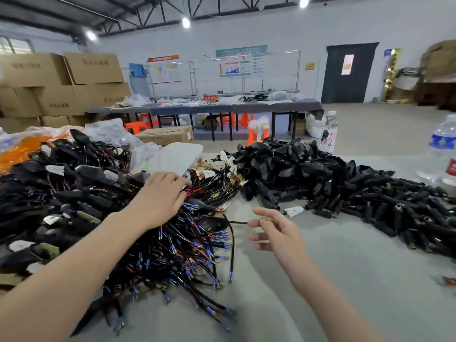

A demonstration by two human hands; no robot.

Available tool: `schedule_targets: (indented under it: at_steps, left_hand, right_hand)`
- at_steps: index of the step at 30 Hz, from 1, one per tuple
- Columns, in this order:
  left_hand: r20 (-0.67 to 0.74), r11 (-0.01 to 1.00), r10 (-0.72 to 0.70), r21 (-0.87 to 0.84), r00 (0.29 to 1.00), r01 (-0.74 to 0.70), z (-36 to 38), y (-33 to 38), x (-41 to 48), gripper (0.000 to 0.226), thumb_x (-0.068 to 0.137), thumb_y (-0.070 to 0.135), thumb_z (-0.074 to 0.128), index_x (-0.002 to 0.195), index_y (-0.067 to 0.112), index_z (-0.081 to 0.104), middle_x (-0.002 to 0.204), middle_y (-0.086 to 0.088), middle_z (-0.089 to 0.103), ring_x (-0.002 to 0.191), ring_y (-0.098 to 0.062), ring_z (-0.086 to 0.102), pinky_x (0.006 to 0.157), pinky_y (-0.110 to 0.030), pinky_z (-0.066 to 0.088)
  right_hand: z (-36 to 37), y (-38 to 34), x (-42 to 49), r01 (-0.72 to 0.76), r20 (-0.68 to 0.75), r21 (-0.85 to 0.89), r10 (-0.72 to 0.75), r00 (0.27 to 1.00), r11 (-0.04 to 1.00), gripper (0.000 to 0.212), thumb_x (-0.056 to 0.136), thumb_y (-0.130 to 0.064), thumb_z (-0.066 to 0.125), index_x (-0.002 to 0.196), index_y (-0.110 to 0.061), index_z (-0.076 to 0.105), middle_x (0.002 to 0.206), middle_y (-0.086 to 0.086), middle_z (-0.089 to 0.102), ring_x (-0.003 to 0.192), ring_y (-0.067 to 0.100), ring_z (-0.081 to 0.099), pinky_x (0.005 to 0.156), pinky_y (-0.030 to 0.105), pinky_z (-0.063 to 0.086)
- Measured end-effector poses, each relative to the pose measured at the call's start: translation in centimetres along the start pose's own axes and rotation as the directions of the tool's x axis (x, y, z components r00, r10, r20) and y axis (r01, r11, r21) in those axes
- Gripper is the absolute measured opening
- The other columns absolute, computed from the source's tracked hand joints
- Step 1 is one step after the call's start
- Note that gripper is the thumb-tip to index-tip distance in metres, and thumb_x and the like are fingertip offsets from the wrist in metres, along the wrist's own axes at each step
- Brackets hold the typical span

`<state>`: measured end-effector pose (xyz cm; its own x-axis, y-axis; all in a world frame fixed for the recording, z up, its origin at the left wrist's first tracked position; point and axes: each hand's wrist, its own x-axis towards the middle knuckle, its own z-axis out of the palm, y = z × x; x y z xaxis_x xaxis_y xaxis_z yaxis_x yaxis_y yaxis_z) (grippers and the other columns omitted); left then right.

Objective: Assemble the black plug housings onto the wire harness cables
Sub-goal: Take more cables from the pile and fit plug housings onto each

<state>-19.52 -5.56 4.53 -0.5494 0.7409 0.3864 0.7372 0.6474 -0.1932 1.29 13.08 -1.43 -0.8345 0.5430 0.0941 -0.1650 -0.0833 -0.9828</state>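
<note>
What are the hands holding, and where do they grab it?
The right hand pinches one thin black cable at its end. The left hand just rests on the wire pile, gripping nothing.

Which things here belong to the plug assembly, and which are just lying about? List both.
Job: wire harness cables under the left hand; single cable pinched by the right hand; black plug housings.
Lying about: water bottle; cardboard boxes; orange bag.
</note>
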Motion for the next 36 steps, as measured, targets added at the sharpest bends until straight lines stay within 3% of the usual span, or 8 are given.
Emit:
schedule_targets:
  at_steps: [5,8,15,24,29,31,33,36]
  left_hand:
    - [0.114,0.992,0.004,-0.126,0.993,0.010,3.4,4.3,3.4,0.039,0.103,0.034,0.039,0.139,0.023,0.047,0.129,-0.003,0.057,0.123,-0.024,0.047,0.105,-0.040,0.037]
    - [0.185,0.982,-0.044,-0.173,0.982,0.077,5.7,5.7,5.9,0.038,0.103,0.032,0.039,0.139,0.021,0.048,0.126,-0.005,0.059,0.117,-0.026,0.050,0.101,-0.041,0.041]
    - [0.288,0.953,-0.235,-0.122,0.928,0.279,10.3,7.2,11.4,0.034,0.101,0.033,0.039,0.124,0.015,0.057,0.121,-0.010,0.062,0.112,-0.032,0.056,0.092,-0.043,0.045]
    - [0.433,0.820,-0.385,-0.246,0.815,0.517,13.6,7.8,14.9,0.037,0.103,0.040,0.043,0.097,0.006,0.056,0.107,-0.021,0.063,0.099,-0.039,0.060,0.084,-0.042,0.048]
    - [0.489,0.709,-0.393,-0.377,0.779,0.595,12.7,7.3,15.1,0.041,0.100,0.026,0.052,0.115,-0.010,0.062,0.115,-0.032,0.063,0.108,-0.046,0.060,0.089,-0.043,0.050]
    - [0.447,0.654,-0.408,-0.465,0.796,0.596,11.7,7.1,14.9,0.037,0.099,0.021,0.049,0.087,-0.010,0.065,0.085,-0.029,0.065,0.084,-0.045,0.062,0.074,-0.042,0.050]
    - [0.342,0.602,-0.438,-0.575,0.832,0.553,9.8,7.3,14.9,0.043,0.098,0.020,0.045,0.056,0.012,0.044,0.051,-0.005,0.042,0.052,-0.025,0.043,0.055,-0.030,0.035]
    - [0.109,0.578,-0.451,-0.720,0.886,0.383,5.2,7.5,15.4,0.036,0.101,0.028,0.040,0.067,0.019,0.040,0.057,0.005,0.036,0.051,-0.013,0.032,0.053,-0.029,0.027]
  right_hand:
    - [-3.1,2.1,3.7,-0.032,-0.122,-0.166,0.012,0.993,0.986,0.029,0.102,-0.009,0.042,0.108,-0.025,0.065,0.097,0.000,0.070,0.072,0.010,0.062,0.065,0.024,0.053]
    - [-4.7,3.5,6.0,-0.027,-0.191,-0.329,-0.039,0.981,0.944,0.025,0.101,-0.015,0.046,0.111,-0.030,0.064,0.106,-0.007,0.068,0.084,0.007,0.060,0.081,0.032,0.054]
    - [-6.4,5.2,11.4,0.045,-0.129,-0.816,-0.257,0.958,0.576,0.033,0.100,-0.022,0.045,0.132,-0.024,0.053,0.125,0.002,0.057,0.117,0.023,0.048,0.099,0.037,0.042]
    - [-6.1,7.0,14.0,-0.025,-0.087,-0.952,-0.192,0.977,0.304,0.032,0.102,-0.037,0.044,0.130,-0.023,0.047,0.126,0.002,0.061,0.119,0.028,0.045,0.094,0.039,0.037]
    - [-6.4,6.7,13.8,0.009,-0.048,-0.946,-0.168,0.985,0.324,0.023,0.100,-0.027,0.046,0.121,-0.024,0.052,0.124,-0.002,0.061,0.117,0.025,0.045,0.094,0.037,0.037]
    - [-6.5,6.3,13.6,0.018,-0.050,-0.929,-0.174,0.984,0.370,0.018,0.099,-0.024,0.045,0.116,-0.023,0.052,0.110,-0.002,0.066,0.108,0.024,0.047,0.095,0.037,0.039]
    - [-6.7,6.0,13.2,0.040,-0.041,-0.911,-0.187,0.982,0.410,0.014,0.099,-0.020,0.043,0.110,-0.023,0.051,0.088,-0.001,0.066,0.091,0.021,0.047,0.088,0.037,0.041]
    - [-7.0,5.6,12.6,0.058,-0.029,-0.850,-0.157,0.987,0.524,0.011,0.100,-0.018,0.042,0.106,-0.024,0.048,0.079,-0.002,0.058,0.085,0.024,0.048,0.066,0.033,0.038]
